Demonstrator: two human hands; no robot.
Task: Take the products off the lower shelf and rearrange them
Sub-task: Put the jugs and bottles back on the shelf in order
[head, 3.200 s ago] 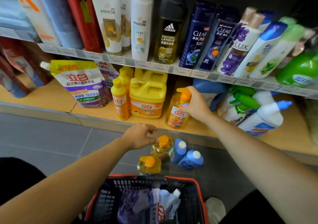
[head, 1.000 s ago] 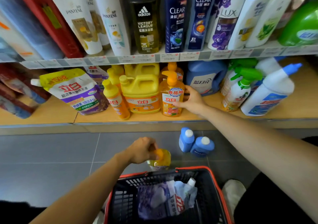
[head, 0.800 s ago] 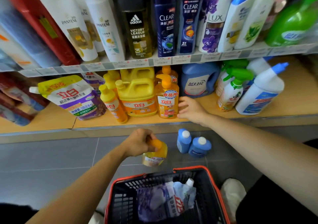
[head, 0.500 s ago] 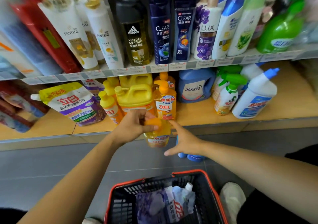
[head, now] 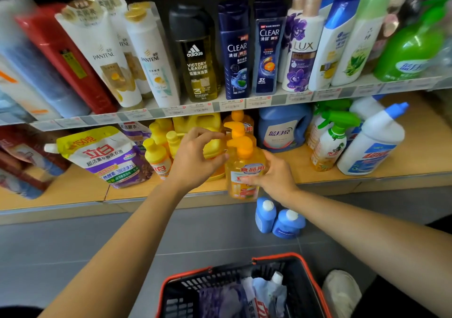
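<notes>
Head camera looks down at a shop shelf. The right hand has its fingers and thumb curled round the lower part of an orange pump bottle. The bottle is upright at the front edge of the lower shelf. I cannot tell if its bottom rests on the wood. A second pump bottle of the same kind stands just behind it.

The left hand is just beside the pump top. Its fingers are bent and its thumb is close to the bottle's neck. I cannot tell if this hand has hold of the bottle or only touches it.

Yellow jugs stand behind the left hand. A small yellow bottle is to their left, and a big refill bag leans next to that. To the right of the pump bottles are a blue jug, green spray bottles and a white bottle with a blue cap.

Two blue bottles stand on the grey floor, touching each other, just below the right hand. A black basket with a red rim sits near the bottom and has soft bags in it. Shampoo bottles fill the upper shelf.
</notes>
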